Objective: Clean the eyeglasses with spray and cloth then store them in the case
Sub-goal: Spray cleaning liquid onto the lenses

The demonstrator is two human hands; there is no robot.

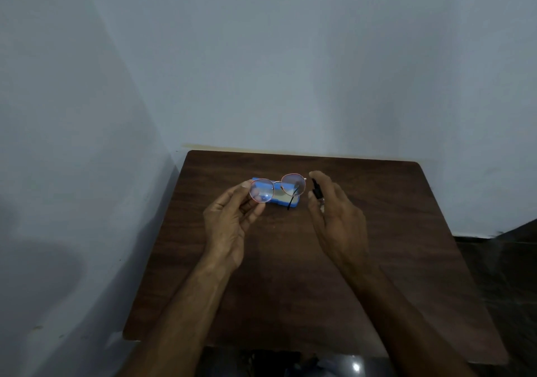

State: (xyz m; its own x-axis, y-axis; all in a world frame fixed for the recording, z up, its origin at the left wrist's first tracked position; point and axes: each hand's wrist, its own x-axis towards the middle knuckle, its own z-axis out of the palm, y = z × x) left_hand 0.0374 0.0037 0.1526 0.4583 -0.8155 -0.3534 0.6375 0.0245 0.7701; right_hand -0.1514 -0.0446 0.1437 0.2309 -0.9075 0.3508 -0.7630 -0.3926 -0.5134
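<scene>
Filling the lower half of the view, a dark wooden table [377, 260] stands against a pale wall, and a blue case [283, 202] lies toward its far side. The left hand [229, 225] is raised just left of the case, thumb and fingertips pinching the rim of one lens. The right hand [340, 219] is just right of the case, its fingers wrapped round a small spray bottle [317, 192], with the forefinger arched over the black nozzle. The eyeglasses [293, 184], thin pink-rimmed with round lenses, are held in the air directly in front of the case, so the blue shows through both lenses. One dark temple arm hangs down across the case's right end. The nozzle sits close beside the free lens.
</scene>
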